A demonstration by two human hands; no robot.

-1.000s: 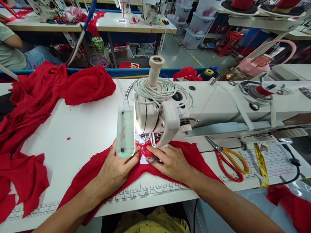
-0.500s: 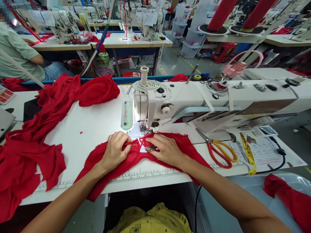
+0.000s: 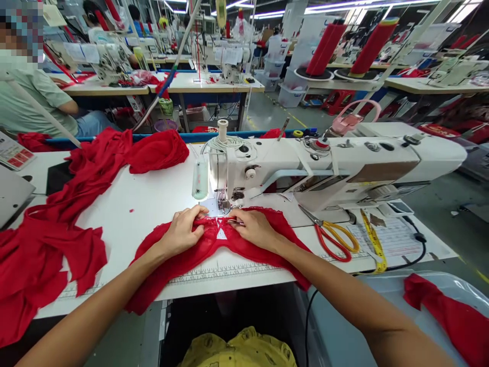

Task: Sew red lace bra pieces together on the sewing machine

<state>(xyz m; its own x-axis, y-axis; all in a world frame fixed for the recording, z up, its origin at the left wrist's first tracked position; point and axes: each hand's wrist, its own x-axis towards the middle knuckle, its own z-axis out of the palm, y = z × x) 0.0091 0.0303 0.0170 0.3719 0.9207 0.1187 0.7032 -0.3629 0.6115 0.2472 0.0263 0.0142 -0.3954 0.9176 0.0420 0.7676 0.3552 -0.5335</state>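
Observation:
A piece of red lace fabric (image 3: pixel 183 262) lies across the front of the white sewing table (image 3: pixel 153 204), just before the needle of the white sewing machine (image 3: pixel 305 163). My left hand (image 3: pixel 183 232) rests on the fabric left of the needle, its fingers curled and pinching the cloth. My right hand (image 3: pixel 254 227) presses the fabric on the right side, its fingers closed over the cloth and a small metal tool that barely shows. A small white gap shows in the cloth between the hands.
A heap of red fabric (image 3: pixel 76 204) covers the table's left part. Scissors with red and yellow handles (image 3: pixel 332 237) and a yellow tape measure (image 3: pixel 374 242) lie at the right. A clear bin (image 3: pixel 382 306) with red cloth stands at lower right. A seated person (image 3: pixel 34 102) works at the back left.
The view has pulled back and up, showing more of the room. My left hand's fingers have curled and gathered the cloth. Both hands stay at the needle.

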